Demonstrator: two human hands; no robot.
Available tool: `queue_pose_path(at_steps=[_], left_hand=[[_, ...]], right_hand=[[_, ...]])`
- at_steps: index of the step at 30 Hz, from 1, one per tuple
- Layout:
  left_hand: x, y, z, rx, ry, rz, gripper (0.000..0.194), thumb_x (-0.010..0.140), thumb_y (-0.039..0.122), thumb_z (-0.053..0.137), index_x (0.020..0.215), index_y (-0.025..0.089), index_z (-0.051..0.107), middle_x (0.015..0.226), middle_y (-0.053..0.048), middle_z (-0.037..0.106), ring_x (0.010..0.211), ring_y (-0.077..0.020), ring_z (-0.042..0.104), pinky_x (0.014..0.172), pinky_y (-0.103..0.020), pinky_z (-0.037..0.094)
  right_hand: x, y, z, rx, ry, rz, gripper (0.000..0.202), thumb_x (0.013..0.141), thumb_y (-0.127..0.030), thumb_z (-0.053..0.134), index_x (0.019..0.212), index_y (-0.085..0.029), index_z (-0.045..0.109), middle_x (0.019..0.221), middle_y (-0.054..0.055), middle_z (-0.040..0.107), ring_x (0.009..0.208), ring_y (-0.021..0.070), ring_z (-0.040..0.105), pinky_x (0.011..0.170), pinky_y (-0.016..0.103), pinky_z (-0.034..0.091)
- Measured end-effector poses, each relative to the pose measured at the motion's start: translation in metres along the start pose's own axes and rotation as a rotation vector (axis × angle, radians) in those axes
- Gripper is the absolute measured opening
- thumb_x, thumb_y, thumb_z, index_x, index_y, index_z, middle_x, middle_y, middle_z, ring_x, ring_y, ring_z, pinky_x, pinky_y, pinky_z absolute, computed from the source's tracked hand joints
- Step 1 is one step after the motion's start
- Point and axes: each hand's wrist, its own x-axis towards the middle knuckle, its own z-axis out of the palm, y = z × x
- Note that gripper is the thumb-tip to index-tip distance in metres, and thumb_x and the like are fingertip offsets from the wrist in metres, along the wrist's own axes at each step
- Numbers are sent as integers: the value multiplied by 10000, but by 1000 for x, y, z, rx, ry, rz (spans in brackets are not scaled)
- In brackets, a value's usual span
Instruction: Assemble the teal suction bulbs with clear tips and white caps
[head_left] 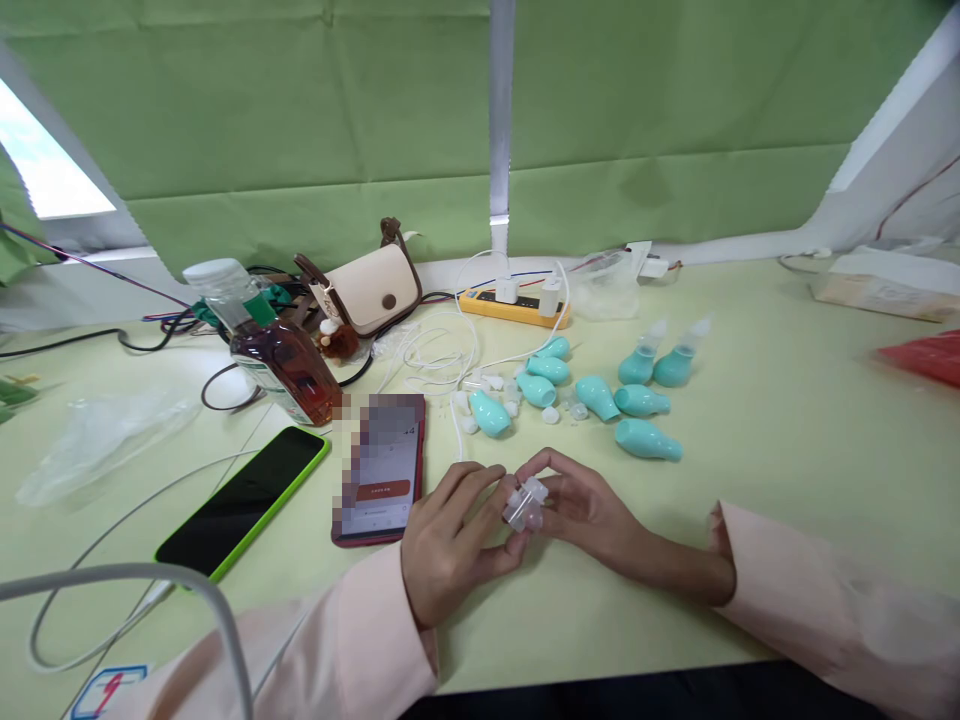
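Note:
Between both hands, just above the table near its front edge, is a small clear plastic part (526,503). My left hand (459,535) pinches it from the left with the fingers bent round. From the right, my right hand (583,508) grips the same part between thumb and fingers. Beyond the hands lie several loose turquoise squeeze bulbs (490,413), with small clear and whitish plastic pieces (551,414) among them. Two turquoise bulbs with clear tips (679,362) stand upright at the back right of this group.
Left of my hands lie a phone with a lit screen (379,475) and a green-cased phone (244,500). Behind them are a bottle of dark liquid (281,360), a cream handbag (375,288) and a yellow power strip (480,304) with white cables. A grey cable (217,610) crosses the lower left.

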Motion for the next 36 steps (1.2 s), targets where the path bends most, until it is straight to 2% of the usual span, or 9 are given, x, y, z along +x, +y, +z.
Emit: queue_pose_path(at_steps=[3,5,7,11,14,17,21,31,36], left_hand=[[2,1,-4,-57,-4,-32,293,640,82,605,921,135,542,859,-104,615,792,-200,525,633,-319,483],[3,4,-8,-196,-36,-105,292,648,89,590,933,138,548,822,-88,615,753,-181,526,638,-316,477],[3,6,-11,-363,-77,-226,313,646,122,573,957,131,550,777,-76,608,706,-171,525,623,-320,474],[5,10,-14,-612,-191,-570,308,665,184,575,965,115,573,773,-79,608,667,-162,546,607,-306,478],[7,10,-13,-803,-250,-735,259,672,229,607,900,105,611,776,-83,622,693,-164,557,640,-292,478],[9,9,-12,-961,-324,-806,200,661,243,626,791,91,639,718,-80,627,683,-166,556,637,-279,469],[7,9,-11,-971,-316,-793,201,647,224,639,802,97,637,706,-71,624,641,-151,552,611,-266,466],[1,10,-8,-883,-228,-687,241,625,219,659,851,139,634,709,-44,625,593,-129,545,566,-239,466],[6,12,-12,-775,-261,-596,129,645,230,641,729,133,631,613,-27,568,563,-128,502,547,-245,420]], right_hand=[[-1,2,-4,-266,159,-178,243,631,-214,662,816,-175,510,739,4,578,684,110,565,594,232,484],[-3,2,-6,-414,202,-339,215,629,-180,658,800,-182,527,751,9,592,690,120,571,581,238,495],[-4,1,-6,-564,200,-521,245,634,-132,647,842,-194,532,776,13,616,696,127,576,597,259,500],[-3,-5,-5,-746,167,-818,341,628,-49,634,914,-196,521,857,40,639,708,134,566,604,292,495],[-2,-8,-4,-792,159,-916,348,631,-20,624,915,-191,516,877,55,641,709,132,545,590,292,491],[-2,-10,-5,-849,131,-926,341,648,-21,607,929,-191,519,867,61,640,707,129,510,560,269,491],[-2,-10,-7,-905,88,-1001,367,664,-1,577,975,-179,499,848,68,635,672,114,487,585,267,497],[-5,-5,-10,-1030,100,-997,324,672,-19,570,924,-210,497,793,26,632,735,138,485,621,300,470],[-7,-4,-14,-1137,45,-1006,299,677,-19,561,893,-213,488,801,26,628,754,141,482,646,318,451]])
